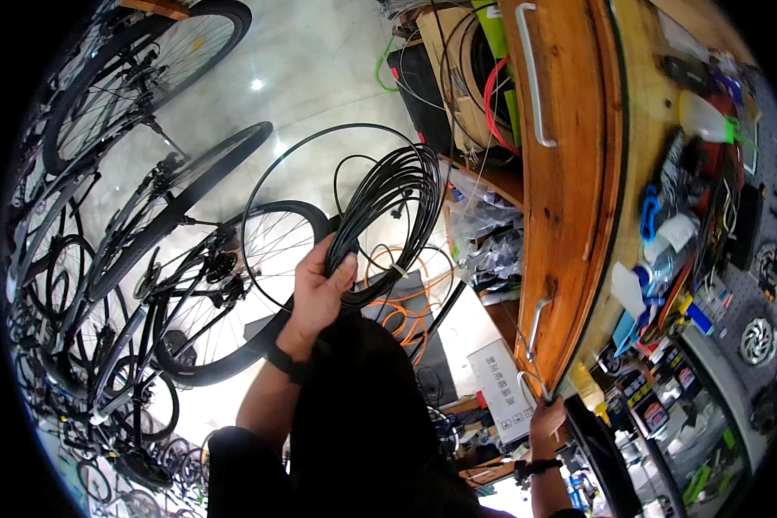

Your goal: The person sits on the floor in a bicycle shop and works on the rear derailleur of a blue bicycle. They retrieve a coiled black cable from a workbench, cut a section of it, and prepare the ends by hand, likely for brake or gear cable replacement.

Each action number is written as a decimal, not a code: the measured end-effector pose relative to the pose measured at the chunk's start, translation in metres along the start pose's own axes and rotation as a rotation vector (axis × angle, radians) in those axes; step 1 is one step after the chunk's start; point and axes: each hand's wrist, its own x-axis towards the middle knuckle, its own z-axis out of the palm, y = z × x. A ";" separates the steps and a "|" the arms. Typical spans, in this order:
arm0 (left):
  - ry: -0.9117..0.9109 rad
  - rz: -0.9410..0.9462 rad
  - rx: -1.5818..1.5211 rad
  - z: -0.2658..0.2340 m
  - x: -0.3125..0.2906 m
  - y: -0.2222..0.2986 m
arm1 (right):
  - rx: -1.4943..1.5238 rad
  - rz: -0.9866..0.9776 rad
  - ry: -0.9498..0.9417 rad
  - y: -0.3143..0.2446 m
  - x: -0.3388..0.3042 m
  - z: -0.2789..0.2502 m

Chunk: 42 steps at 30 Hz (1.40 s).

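My left hand (326, 276) is closed around one side of a thick coil of thin black cable (397, 194), which looks like bicycle cable housing. A pale tie (400, 270) binds its lower part, and one loose loop swings out wide to the left. My right hand (546, 419) is at the lower right, by the front edge of the wooden workbench, with its fingers drawn together. A thin pale wire or tool tip (535, 380) shows just above those fingers; what they grip is too small to make out. Close by is a metal drawer handle (538, 328).
Bicycles (147, 250) crowd the left side. An orange cable (406, 319) lies below the coil. Bagged parts (488, 224) and a black case (419, 95) sit beside the drawers (561, 173). Bottles and tools cover the bench at right. A white box (501, 393) stands near my right hand.
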 end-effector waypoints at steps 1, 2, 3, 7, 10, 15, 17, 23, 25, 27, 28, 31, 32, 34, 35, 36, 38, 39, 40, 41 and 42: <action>0.047 0.023 0.045 0.007 -0.016 -0.002 | -0.033 -0.015 0.001 0.005 0.000 0.004; 0.127 0.095 0.037 0.014 -0.029 -0.015 | -0.018 -0.057 0.020 0.011 0.003 0.008; 0.198 0.123 0.055 0.022 -0.042 -0.020 | -0.007 -0.102 0.027 0.014 0.004 0.010; 0.212 0.331 0.400 0.056 -0.070 -0.024 | -0.045 -0.087 -0.077 0.022 0.006 0.017; 0.235 0.303 0.242 0.070 -0.103 -0.011 | 0.038 -0.084 0.078 0.003 0.007 0.007; 0.144 0.436 0.275 0.083 -0.188 0.008 | 0.197 -0.235 0.110 0.013 0.016 0.000; 0.096 0.471 0.306 0.091 -0.221 0.016 | 0.217 -0.250 0.018 0.014 0.015 -0.004; 0.020 0.443 0.371 0.110 -0.305 0.038 | 0.540 -0.377 -0.106 -0.025 -0.040 0.055; -0.012 0.405 0.354 0.107 -0.327 0.047 | 0.506 -0.319 -0.209 -0.036 -0.042 0.087; -0.103 0.380 0.258 0.099 -0.348 0.055 | 0.502 -0.168 -0.331 -0.045 -0.036 0.111; -0.141 0.371 0.223 0.095 -0.360 0.061 | 0.432 -0.177 -0.304 -0.053 -0.042 0.112; -0.201 0.374 0.163 0.073 -0.396 0.072 | 0.474 -0.493 -0.245 -0.093 -0.062 0.078; -0.218 0.378 0.180 0.068 -0.410 0.076 | 0.640 -0.579 -0.351 -0.106 -0.066 0.062; -0.227 0.422 0.194 0.056 -0.444 0.084 | 1.224 -0.776 -0.753 -0.134 -0.111 -0.007; -0.247 0.461 0.153 0.049 -0.462 0.086 | 1.324 -0.889 -0.899 -0.140 -0.129 -0.039; -0.257 0.504 0.154 0.043 -0.481 0.091 | 1.522 -0.905 -1.079 -0.144 -0.155 -0.071; -0.295 0.611 0.146 0.029 -0.519 0.100 | 1.698 -1.045 -1.303 -0.162 -0.180 -0.086; -0.246 0.685 0.148 0.022 -0.545 0.104 | 1.661 -1.146 -1.426 -0.167 -0.203 -0.114; -0.213 0.737 0.129 0.011 -0.570 0.107 | 1.635 -1.211 -1.375 -0.172 -0.215 -0.123; -0.180 0.789 0.109 -0.003 -0.597 0.110 | 1.746 -1.052 -1.498 -0.178 -0.223 -0.127; -0.121 0.844 0.106 -0.017 -0.622 0.111 | 1.763 -1.086 -1.553 -0.182 -0.240 -0.138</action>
